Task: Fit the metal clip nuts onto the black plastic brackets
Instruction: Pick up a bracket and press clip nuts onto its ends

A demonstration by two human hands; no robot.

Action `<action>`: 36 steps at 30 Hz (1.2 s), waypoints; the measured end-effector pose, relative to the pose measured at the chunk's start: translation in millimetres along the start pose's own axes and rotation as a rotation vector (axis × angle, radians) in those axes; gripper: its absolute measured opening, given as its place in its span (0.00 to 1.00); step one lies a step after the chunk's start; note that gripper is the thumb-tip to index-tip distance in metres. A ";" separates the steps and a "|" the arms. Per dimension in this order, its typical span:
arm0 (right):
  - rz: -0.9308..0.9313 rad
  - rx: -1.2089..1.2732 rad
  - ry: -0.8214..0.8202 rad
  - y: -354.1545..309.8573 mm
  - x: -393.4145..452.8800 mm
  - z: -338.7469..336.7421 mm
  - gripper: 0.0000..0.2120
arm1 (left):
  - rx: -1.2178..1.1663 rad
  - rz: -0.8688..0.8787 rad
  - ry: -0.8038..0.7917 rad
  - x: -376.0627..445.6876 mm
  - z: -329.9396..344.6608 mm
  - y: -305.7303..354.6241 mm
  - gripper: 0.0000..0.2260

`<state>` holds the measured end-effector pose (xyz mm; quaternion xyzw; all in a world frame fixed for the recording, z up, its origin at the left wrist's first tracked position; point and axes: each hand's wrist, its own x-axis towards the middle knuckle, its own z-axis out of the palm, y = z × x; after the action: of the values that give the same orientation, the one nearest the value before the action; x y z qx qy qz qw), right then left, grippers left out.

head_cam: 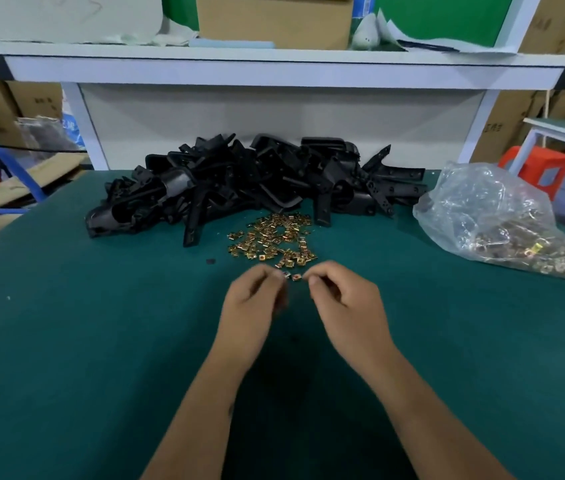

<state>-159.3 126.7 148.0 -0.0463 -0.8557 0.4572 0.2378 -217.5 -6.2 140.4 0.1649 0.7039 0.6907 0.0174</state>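
Clip nuts [272, 239], small and brass-coloured, lie scattered in a loose patch on the green mat [66, 341], just near of the heap of black plastic brackets [250, 181] that runs left to right along the far edge of the table. Two separate nuts [291, 276] sit at the near edge of the patch, right between the fingertips of both hands. The left hand [251, 303] has its fingers curled with thumb and forefinger drawn together at the left nut; the right hand [347, 299] is curled the same way, fingertips beside the right nut. Motion blur hides whether either pinch has closed on a nut, so I cannot tell. No bracket is in either hand. On the right side of the mat a crumpled clear plastic bag [489, 216] holds more metal nuts. A white shelf [274, 69] crosses above the far side, with a cardboard box [274, 19] on it.
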 end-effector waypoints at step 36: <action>0.398 0.547 0.901 96.9 146.2 13.1 0.17 | 0.137 -0.179 0.097 103.7 4.5 -52.5 0.11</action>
<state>-307.7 216.1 117.2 -0.3343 -0.4945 0.6336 0.4922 -325.3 25.2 109.9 0.0687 0.7613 0.6438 0.0336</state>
